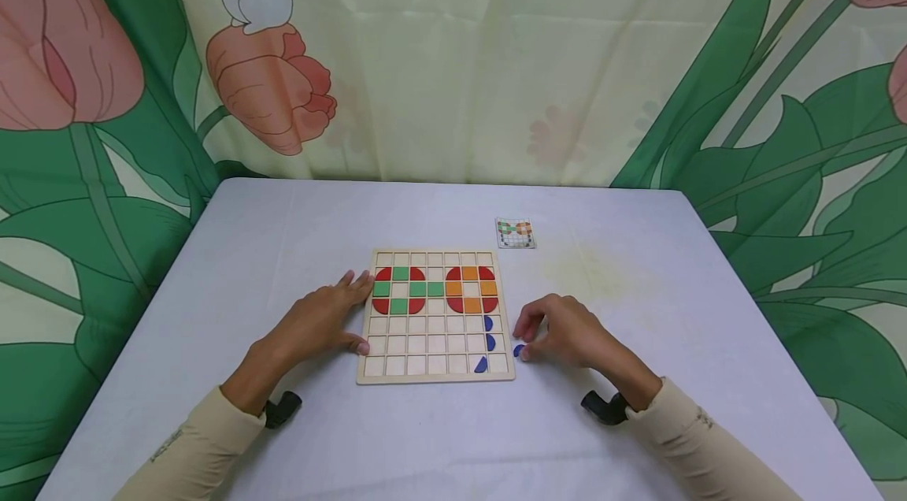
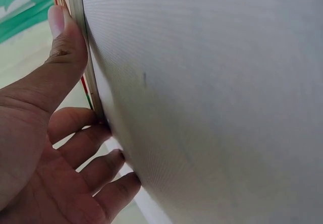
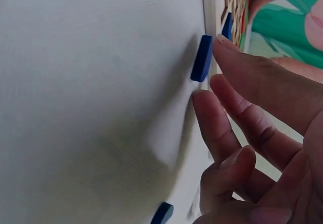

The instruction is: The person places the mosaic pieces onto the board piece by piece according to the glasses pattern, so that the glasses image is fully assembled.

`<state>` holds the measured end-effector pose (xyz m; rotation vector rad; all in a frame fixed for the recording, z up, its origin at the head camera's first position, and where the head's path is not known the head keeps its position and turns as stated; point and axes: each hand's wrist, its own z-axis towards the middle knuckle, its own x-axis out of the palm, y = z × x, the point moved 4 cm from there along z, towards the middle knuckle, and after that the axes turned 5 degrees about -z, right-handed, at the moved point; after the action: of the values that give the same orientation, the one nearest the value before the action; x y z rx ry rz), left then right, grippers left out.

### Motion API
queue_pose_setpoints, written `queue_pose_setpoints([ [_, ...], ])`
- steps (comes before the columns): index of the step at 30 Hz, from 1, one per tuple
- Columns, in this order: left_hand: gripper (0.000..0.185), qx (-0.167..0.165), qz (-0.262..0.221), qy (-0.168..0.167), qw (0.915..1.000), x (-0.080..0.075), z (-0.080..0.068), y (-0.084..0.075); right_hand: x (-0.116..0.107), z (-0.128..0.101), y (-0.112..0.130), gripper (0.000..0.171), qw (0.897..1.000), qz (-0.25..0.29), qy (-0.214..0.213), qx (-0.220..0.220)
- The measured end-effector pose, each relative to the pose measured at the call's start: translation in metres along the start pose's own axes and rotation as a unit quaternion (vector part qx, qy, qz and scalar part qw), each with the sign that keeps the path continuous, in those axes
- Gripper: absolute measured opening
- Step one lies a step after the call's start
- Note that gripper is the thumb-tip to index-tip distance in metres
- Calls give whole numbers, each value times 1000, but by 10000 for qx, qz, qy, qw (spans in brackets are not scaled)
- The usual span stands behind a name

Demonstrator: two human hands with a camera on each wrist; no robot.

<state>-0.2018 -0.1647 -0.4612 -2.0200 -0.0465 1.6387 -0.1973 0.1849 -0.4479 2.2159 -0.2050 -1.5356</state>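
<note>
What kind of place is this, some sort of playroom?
Probably a small set-up for tabletop play or recording rather than a real playroom: a plain white table, a cartoon tulip curtain hung behind it, and a wooden grid puzzle board with a pattern card.
</note>
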Motion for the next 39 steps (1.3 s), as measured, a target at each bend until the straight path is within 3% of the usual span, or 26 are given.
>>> queue_pose_setpoints([
  [11,113,10,-119,-52,9999,2,2,1,8,1,1,28,9985,-242,-46,-491],
  [20,113,-30,-112,-48,9999,3,2,1,2,0,3,20,9975,80,13,-704],
  [29,113,-49,-149,-9,9999,3,2,1,-1,1,12,23,9979,319,-123,-544],
  [39,113,-33,-121,-23,9999,2,1,0,-2,6,31,18,9957,506,-378,-674],
])
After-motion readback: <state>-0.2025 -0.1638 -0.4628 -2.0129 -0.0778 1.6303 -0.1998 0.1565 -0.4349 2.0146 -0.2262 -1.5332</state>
